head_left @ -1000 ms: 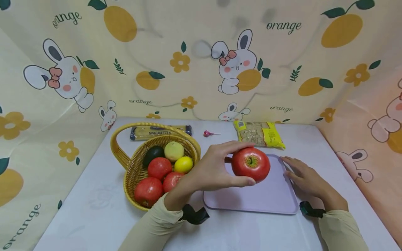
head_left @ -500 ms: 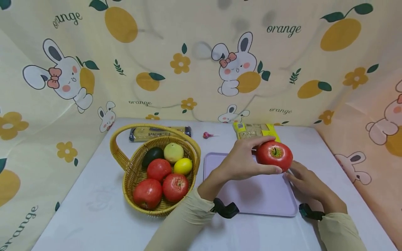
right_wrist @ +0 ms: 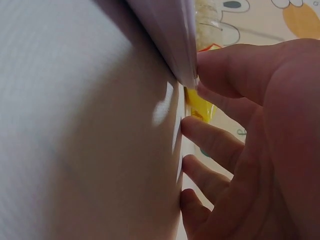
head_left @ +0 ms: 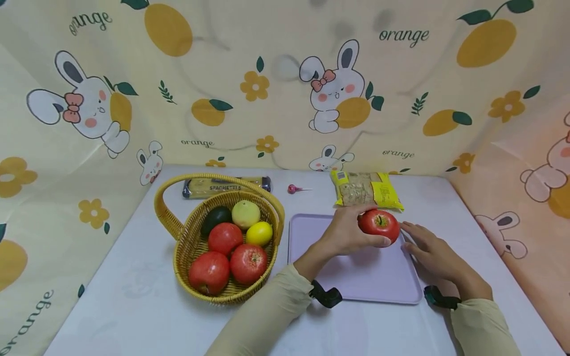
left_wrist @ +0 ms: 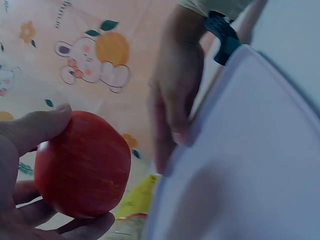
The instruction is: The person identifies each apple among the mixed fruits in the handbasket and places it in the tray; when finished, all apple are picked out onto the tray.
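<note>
Wicker basket [head_left: 190,242], one, handled, at 9 o'clock from lilac tray [head_left: 383,282] | lilac tray, one, rectangular | left hand [head_left: 345,232], pinching red apple [head_left: 380,227] between thumb and fingers | right hand [head_left: 434,254], at tray's 3 o'clock, fingers slightly spread, thumb touching rim | red apple, one, raised toward tray's 1 o'clock | lollipop [head_left: 292,189], one, 11 o'clock.

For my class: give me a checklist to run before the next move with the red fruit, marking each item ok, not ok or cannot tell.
1. Left hand holds red fruit: ok, thumb and fingers round it.
2. Right hand touching edge of tray: ok.
3. Red fruit over tray's middle: not ok, it appears near the far right corner.
4. Basket upright: ok.
5. Yellow bag clear of tray: cannot tell, part of the gap is hidden.
</note>
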`<action>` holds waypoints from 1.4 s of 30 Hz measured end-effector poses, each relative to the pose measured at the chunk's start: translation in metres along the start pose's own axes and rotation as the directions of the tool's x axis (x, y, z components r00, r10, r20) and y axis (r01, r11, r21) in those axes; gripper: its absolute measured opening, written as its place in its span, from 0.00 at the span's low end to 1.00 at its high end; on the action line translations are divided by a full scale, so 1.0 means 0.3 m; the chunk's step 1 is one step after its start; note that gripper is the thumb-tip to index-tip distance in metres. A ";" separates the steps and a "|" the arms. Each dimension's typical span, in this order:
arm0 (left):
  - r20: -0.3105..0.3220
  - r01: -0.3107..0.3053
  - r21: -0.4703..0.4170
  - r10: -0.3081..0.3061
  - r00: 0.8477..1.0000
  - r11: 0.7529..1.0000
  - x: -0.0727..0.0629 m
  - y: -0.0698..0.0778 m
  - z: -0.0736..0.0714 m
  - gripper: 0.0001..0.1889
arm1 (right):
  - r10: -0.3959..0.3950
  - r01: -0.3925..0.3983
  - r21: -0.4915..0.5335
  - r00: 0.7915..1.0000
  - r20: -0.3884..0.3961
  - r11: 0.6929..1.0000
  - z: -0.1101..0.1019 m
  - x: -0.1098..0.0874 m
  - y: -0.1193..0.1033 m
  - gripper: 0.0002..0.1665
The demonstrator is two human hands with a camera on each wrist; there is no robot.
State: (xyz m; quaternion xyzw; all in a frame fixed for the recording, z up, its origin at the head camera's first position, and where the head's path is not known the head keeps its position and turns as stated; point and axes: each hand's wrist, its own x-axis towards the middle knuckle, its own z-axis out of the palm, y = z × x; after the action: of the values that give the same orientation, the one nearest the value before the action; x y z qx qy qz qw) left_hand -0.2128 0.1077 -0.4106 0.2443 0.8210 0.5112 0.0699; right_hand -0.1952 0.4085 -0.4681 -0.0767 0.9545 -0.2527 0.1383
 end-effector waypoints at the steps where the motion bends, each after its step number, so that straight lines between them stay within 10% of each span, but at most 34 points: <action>1: 0.000 0.015 0.007 -0.015 1.000 1.000 0.004 -0.010 0.008 0.43 | -0.006 0.006 -0.005 1.000 -0.004 1.000 0.000 0.002 -0.002 0.48; 13: -0.067 0.179 0.098 -0.173 0.983 0.979 0.028 -0.093 0.069 0.42 | -0.032 0.032 -0.032 0.999 -0.019 0.999 0.003 0.001 -0.013 0.46; 30: -0.033 0.188 0.156 -0.185 0.982 0.970 0.031 -0.116 0.087 0.46 | -0.034 0.033 -0.055 0.999 -0.025 0.998 0.007 -0.001 -0.016 0.45; 42: -0.033 0.032 0.095 -0.029 0.999 0.995 -0.028 0.042 -0.002 0.43 | -0.017 0.017 -0.038 1.000 -0.021 0.999 0.005 -0.004 -0.014 0.46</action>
State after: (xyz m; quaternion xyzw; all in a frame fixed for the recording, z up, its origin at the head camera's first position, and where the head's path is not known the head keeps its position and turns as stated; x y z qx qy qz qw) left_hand -0.2017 0.1076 -0.4004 0.2268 0.8492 0.4740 0.0530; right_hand -0.1934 0.4044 -0.4671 -0.0847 0.9598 -0.2366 0.1247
